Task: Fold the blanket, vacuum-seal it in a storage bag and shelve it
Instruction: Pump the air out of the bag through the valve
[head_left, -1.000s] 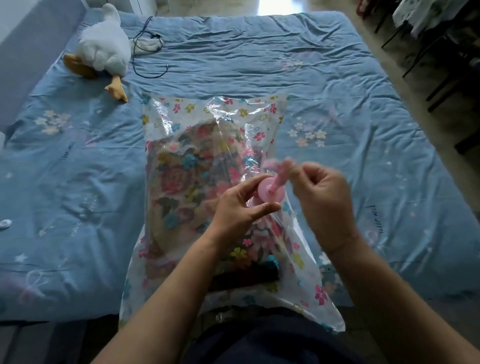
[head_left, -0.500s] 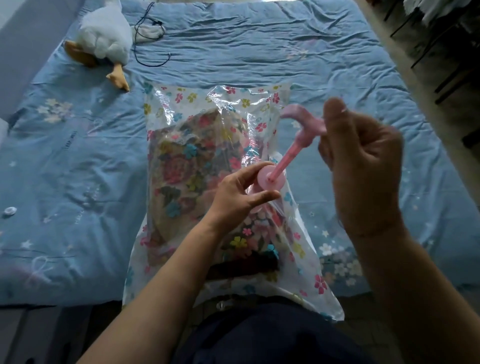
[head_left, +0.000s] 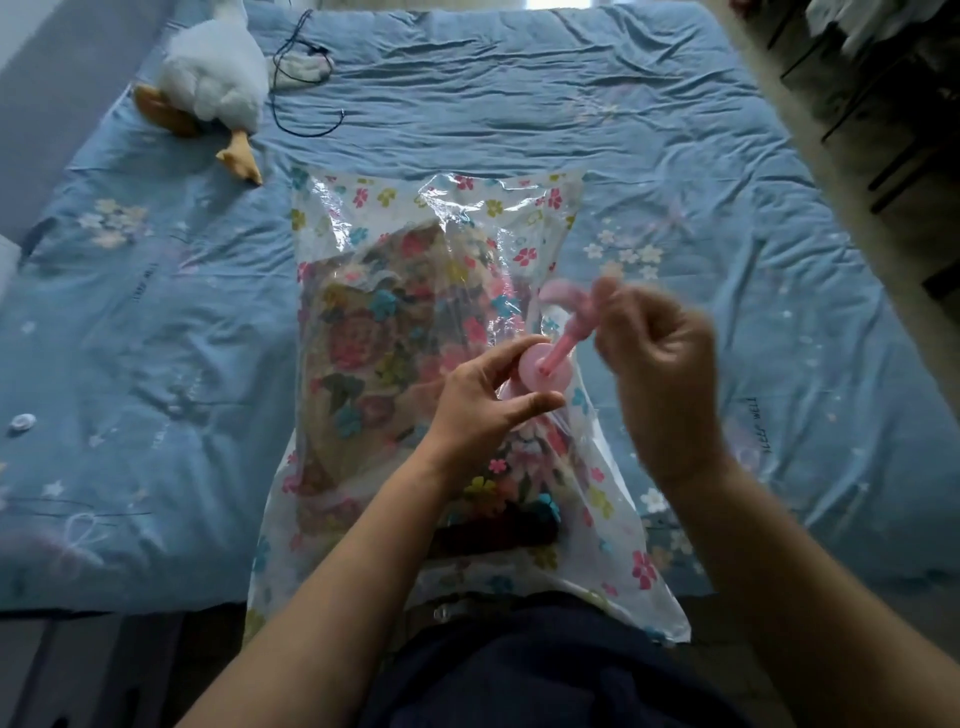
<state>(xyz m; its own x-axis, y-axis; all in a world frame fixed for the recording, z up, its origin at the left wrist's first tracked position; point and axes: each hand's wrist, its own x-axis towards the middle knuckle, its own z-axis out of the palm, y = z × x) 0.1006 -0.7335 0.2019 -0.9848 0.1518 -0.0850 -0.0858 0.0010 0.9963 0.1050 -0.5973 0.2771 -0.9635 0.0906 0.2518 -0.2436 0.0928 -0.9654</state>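
Here's how it sits on my feed: the storage bag (head_left: 519, 197) lies mid-bed (head_left: 519, 104), its near end hanging over the edge toward me; the blanket (head_left: 374, 332) is in the bag, mostly on its left side; the pump (head_left: 558, 348) stands tilted on the bag's right half; left hand (head_left: 483, 410) pinches round its base, right hand (head_left: 660, 374) is just right of it, gripping the top; plush goose (head_left: 213, 73) in the far-left corner, a cord (head_left: 301, 78) right beside it; a small cap (head_left: 21, 422) lies way off left.

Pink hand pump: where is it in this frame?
In the head view the pink hand pump stands centre-right on the storage bag, left hand gripping below its round cap, right hand holding its blurred handle.
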